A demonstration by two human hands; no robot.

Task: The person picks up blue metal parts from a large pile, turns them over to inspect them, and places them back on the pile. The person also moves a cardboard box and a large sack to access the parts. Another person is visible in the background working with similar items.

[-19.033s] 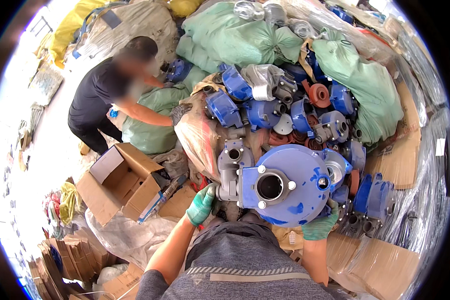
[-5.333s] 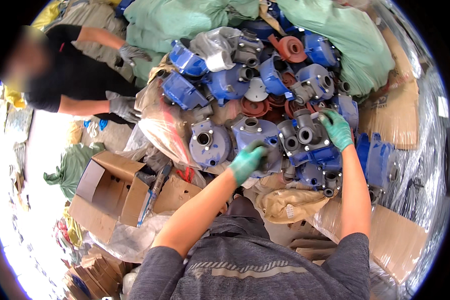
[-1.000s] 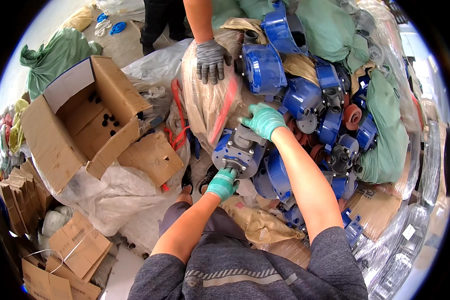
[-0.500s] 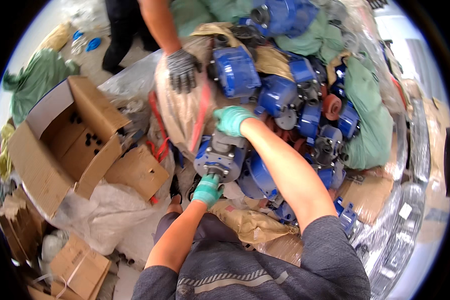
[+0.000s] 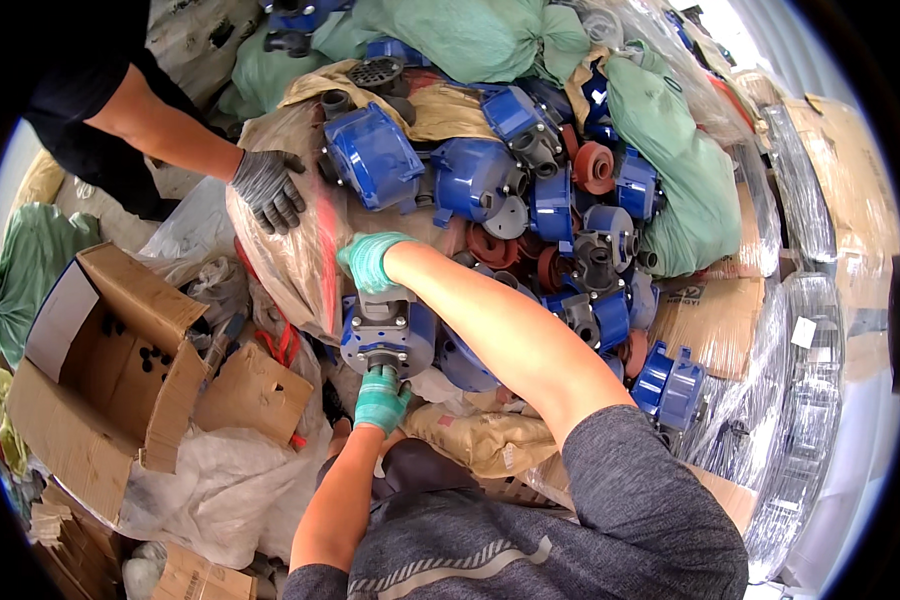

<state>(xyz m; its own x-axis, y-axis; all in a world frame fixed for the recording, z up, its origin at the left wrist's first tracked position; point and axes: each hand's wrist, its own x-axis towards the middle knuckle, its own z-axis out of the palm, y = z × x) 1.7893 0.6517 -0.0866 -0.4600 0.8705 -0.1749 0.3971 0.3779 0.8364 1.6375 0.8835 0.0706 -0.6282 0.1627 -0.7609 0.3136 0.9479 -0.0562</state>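
Observation:
A blue pump-like housing with a grey bolted flange (image 5: 378,335) is held upright between my two hands, in front of my legs. My right hand (image 5: 374,260), in a green glove, is closed over the grey pipe outlet at its far end. My left hand (image 5: 381,400), also green-gloved, grips the short pipe stub at its near end; the fingertips are partly hidden there. Just beyond lies a large beige woven sack (image 5: 295,235) with a red stripe. A co-worker's hand in a grey glove (image 5: 268,190) rests on that sack, fingers spread.
To the right is a heap of blue housings (image 5: 475,178) with grey fittings and red rings (image 5: 594,168). Green sacks (image 5: 685,170) border it. An open cardboard box (image 5: 160,400) holding small black parts stands at left. Plastic-wrapped stacks (image 5: 805,340) line the far right.
The whole view has swung, so the scene sits further left in it. Both my hands keep their hold on the housing. The co-worker's gloved hand has slid slightly nearer along the sack.

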